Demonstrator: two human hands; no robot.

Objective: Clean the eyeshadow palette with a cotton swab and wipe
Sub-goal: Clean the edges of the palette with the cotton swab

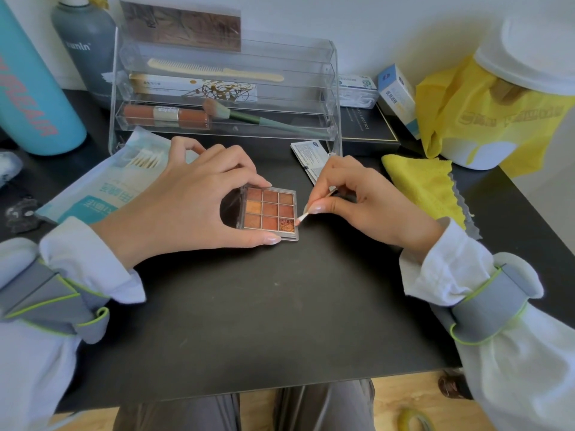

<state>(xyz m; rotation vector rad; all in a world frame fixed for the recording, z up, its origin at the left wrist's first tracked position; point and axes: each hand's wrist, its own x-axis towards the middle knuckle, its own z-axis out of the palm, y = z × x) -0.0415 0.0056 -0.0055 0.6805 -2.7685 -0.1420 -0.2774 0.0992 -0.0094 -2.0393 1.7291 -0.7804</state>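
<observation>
— Looking at the hands: doing what right now?

— Left hand [199, 194] pinching the eyeshadow palette [269, 214] by its far and near edges, thumb at the near edge, a finger at the far edge. Right hand [357, 200] gripping a cotton swab [306, 213] between thumb and fingers.

— And the swab, touching anything?

— Pressing its white tip at the right edge of the palette, just beside the crumbly pan in the near right corner.

— Sitting where, that palette?

— Lying open and flat on the black table [264, 306], between the two hands, showing nine little pans in browns and oranges.

— Anything lying nearby?

— Resting to the right, a folded yellow cloth [426, 181]. Peeking out behind the right hand, a small wipe packet [306, 157]. Lying under the left hand, a bag of cotton swabs [124, 178].

— And farther back?

— Standing behind the palette, a clear organizer [224, 88], holding a comb [214, 71] and a makeup brush [249, 115]. Standing at the far left, a blue bottle [31, 88].
</observation>
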